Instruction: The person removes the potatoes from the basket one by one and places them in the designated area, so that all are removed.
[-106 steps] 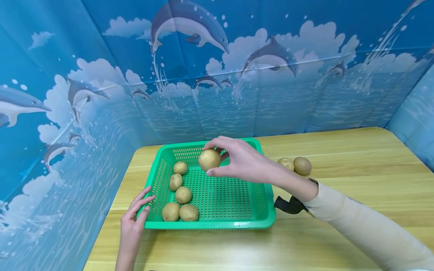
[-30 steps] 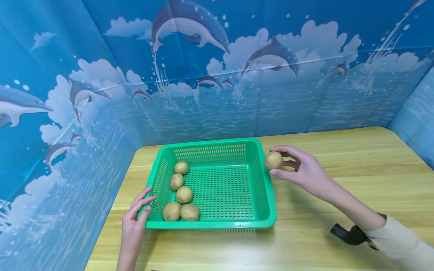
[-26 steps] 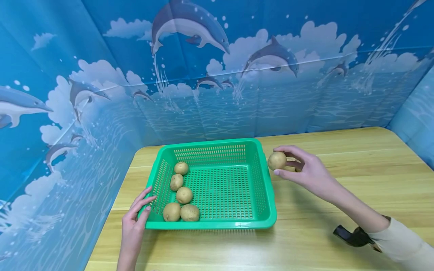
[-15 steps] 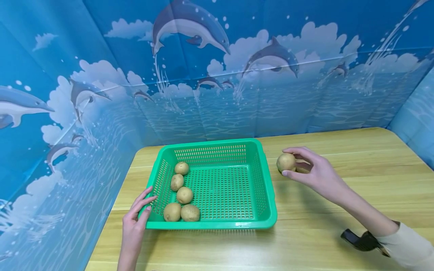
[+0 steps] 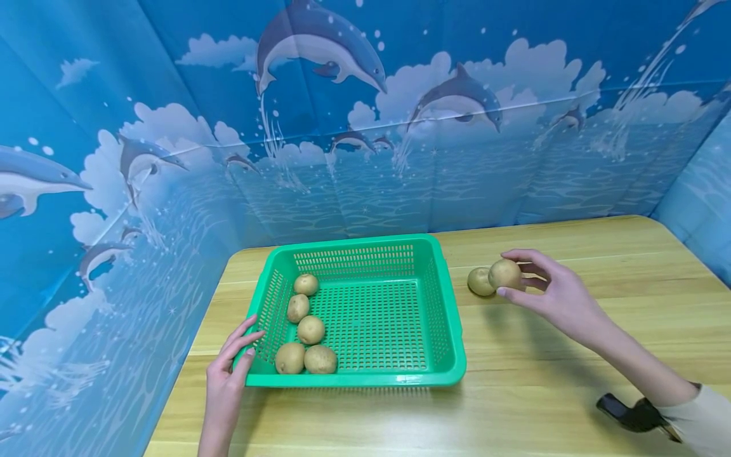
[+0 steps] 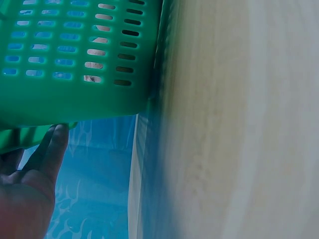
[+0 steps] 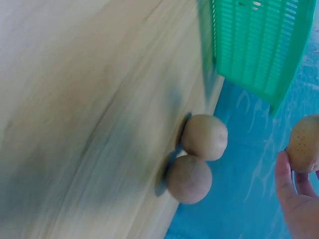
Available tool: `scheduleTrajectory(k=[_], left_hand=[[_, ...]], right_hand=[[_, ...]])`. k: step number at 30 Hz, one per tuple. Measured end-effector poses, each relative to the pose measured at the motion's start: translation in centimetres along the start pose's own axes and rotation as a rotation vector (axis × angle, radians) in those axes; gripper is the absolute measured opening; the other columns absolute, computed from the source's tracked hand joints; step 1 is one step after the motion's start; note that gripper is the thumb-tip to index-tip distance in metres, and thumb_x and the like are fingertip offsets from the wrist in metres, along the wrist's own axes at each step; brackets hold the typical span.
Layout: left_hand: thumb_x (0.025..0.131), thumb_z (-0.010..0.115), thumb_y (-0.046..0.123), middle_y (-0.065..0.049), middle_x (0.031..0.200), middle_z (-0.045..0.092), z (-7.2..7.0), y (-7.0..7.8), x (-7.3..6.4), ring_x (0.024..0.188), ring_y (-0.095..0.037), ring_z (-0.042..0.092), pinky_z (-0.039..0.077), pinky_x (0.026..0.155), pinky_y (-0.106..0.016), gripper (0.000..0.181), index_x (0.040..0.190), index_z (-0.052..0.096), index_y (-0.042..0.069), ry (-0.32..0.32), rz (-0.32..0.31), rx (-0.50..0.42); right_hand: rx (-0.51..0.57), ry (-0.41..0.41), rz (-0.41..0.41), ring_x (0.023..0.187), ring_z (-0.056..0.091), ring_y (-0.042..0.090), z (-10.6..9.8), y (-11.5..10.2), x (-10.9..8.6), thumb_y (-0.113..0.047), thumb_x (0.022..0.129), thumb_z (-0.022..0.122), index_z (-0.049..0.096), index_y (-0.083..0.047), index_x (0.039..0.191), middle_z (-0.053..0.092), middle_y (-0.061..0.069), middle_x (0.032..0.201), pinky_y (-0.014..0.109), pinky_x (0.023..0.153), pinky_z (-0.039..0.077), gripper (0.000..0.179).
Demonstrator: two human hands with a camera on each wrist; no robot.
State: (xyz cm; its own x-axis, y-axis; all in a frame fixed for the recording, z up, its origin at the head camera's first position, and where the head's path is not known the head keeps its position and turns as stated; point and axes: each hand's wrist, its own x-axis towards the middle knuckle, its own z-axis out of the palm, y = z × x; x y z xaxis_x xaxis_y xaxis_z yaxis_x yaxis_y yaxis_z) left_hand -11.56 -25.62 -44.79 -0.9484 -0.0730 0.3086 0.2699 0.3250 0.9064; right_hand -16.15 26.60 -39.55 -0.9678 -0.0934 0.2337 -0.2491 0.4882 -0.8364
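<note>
My right hand holds a round tan potato between thumb and fingers, raised over the table to the right of the green basket. Behind the held potato sits another potato on the table; a further one is mostly hidden in the head view. The right wrist view shows both table potatoes side by side, a lighter potato and a browner potato. My left hand rests on the basket's left rim with its fingers extended over the edge.
Inside the basket, several potatoes lie along its left side and front left corner. The basket stands on a wooden table. A blue dolphin-print curtain hangs behind the table and along both sides.
My right hand has carried the potato from above the basket out to the right, over the table potatoes, and one of them has come back into view. My left hand has stayed at the rim.
</note>
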Motion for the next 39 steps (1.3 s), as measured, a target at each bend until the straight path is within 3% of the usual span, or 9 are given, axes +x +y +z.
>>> scheduleTrajectory(k=[11, 20, 39], left_hand=[[0.099, 0.050, -0.002, 0.001, 0.147, 0.048, -0.3, -0.3, 0.1, 0.141, -0.016, 0.033, 0.032, 0.105, -0.020, 0.028, 0.122, 0.066, 0.002, -0.016, -0.030, 0.013], [0.098, 0.050, -0.005, -0.007, 0.147, 0.048, 0.0, -0.1, 0.0, 0.140, -0.018, 0.035, 0.032, 0.103, -0.018, 0.027, 0.121, 0.066, -0.002, 0.005, -0.005, -0.011], [0.099, 0.049, -0.002, 0.000, 0.147, 0.048, -0.2, -0.3, 0.1, 0.141, -0.017, 0.034, 0.032, 0.105, -0.021, 0.029, 0.123, 0.066, 0.002, -0.015, -0.033, 0.004]], right_hand=[[-0.056, 0.011, 0.012, 0.103, 0.056, -0.004, -1.6, 1.6, -0.8, -0.016, 0.088, 0.076, 0.052, -0.011, 0.134, 0.053, 0.003, 0.128, 0.017, 0.084, 0.049, 0.052], [-0.138, -0.024, 0.010, 0.099, 0.054, -0.011, -3.0, 3.2, -1.3, -0.021, 0.089, 0.076, 0.050, -0.008, 0.137, 0.051, 0.011, 0.131, 0.016, 0.078, 0.050, 0.056], [-0.255, -0.024, 0.057, 0.090, 0.046, -0.020, -4.8, 5.3, -0.8, -0.028, 0.089, 0.075, 0.051, -0.003, 0.136, 0.058, 0.023, 0.124, 0.016, 0.069, 0.049, 0.058]])
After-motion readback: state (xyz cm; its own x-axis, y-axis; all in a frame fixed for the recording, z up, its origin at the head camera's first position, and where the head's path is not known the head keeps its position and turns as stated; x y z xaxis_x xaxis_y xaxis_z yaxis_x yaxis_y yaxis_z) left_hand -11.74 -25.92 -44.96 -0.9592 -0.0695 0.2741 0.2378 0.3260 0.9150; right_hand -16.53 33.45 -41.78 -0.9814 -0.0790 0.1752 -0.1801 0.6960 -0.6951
